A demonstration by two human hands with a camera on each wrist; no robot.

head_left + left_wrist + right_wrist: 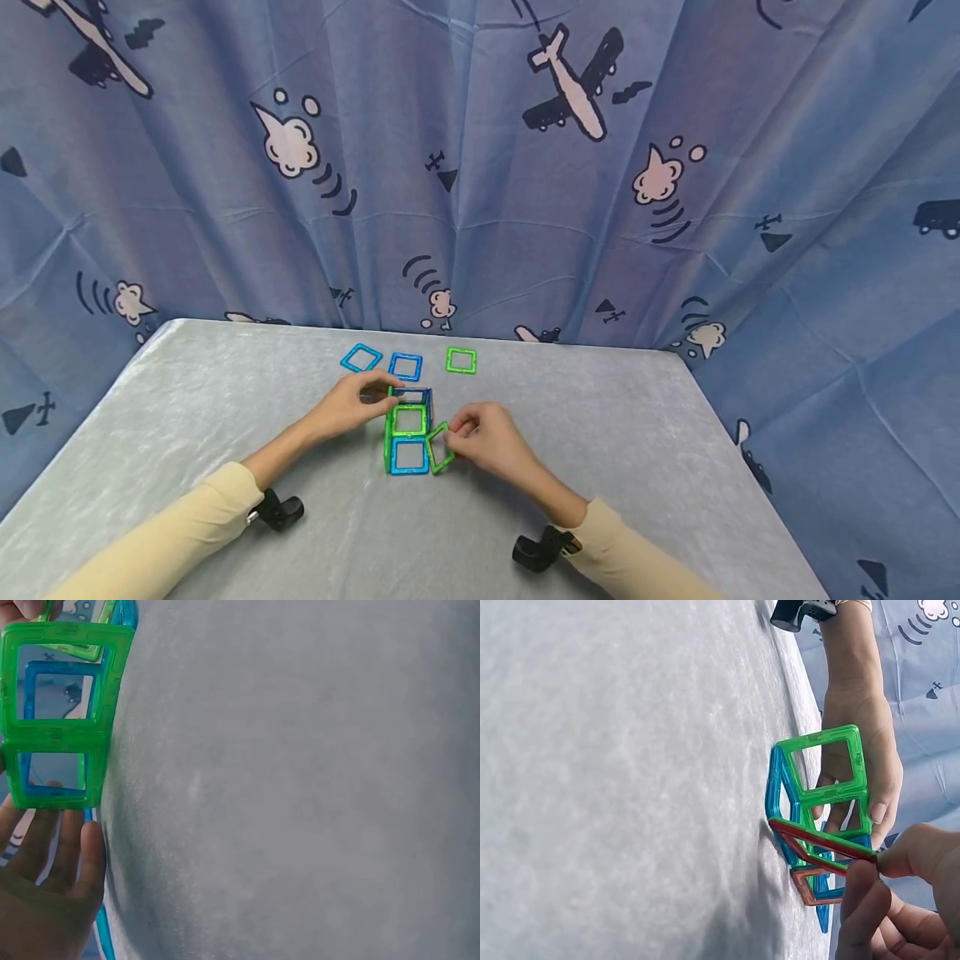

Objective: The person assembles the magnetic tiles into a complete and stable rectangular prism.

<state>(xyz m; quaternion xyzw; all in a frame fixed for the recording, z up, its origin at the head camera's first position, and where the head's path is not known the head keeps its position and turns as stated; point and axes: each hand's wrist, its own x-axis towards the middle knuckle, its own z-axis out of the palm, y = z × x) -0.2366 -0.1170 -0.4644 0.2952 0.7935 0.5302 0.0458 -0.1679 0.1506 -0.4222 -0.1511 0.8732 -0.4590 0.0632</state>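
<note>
Blue and green open-centred magnetic tiles form a small joined structure [409, 436] on the table. In the left wrist view, two green square tiles [56, 739] make up one side of it. My left hand [347, 408] holds its far left end, thumb and fingers about the far tiles. With thumb and fingertips my right hand [491, 442] pinches a green square tile [431, 457], tilted against the near right side. In the right wrist view that tile's edge [821, 841] shows green and red, and an orange-looking tile [804, 887] stands beside it.
Behind the structure lie a blue tile turned cornerwise [349, 355], a blue square tile [406, 355] and a green square tile [461, 372]. A pale grey cloth covers the table [637, 467]. A blue patterned curtain [480, 167] hangs along its far edge.
</note>
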